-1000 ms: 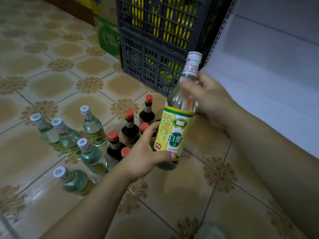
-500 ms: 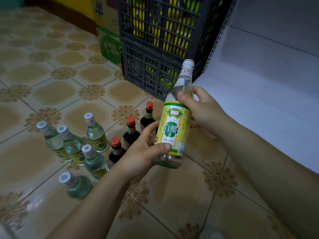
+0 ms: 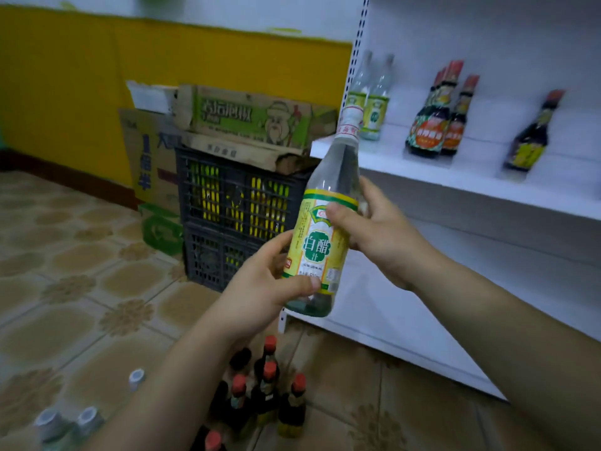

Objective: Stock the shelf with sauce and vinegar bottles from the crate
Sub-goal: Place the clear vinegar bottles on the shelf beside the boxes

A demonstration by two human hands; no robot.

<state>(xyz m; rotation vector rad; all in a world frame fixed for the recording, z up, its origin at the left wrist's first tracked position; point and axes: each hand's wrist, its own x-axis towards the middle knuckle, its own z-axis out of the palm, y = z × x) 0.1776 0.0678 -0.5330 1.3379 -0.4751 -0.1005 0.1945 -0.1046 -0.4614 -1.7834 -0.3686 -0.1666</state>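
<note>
**Vinegar bottle held in both hands before the shelf**

The clear vinegar bottle (image 3: 325,229) is in mid-air, tilted slightly right, in front of the white shelf (image 3: 455,177). The left hand (image 3: 260,288) is clamped round its lower part — the right hand (image 3: 377,229) grips its upper label. On the shelf stand two vinegar bottles (image 3: 370,99) and dark sauce bottles (image 3: 439,118). The black crate (image 3: 227,216) sits behind at left; more red-capped bottles (image 3: 266,395) stand on the near floor.

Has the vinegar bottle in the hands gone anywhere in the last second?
Yes. The vinegar bottle, held in the left hand and right hand, has risen: its cap now stands level with the shelf, well above the black crate.
</note>
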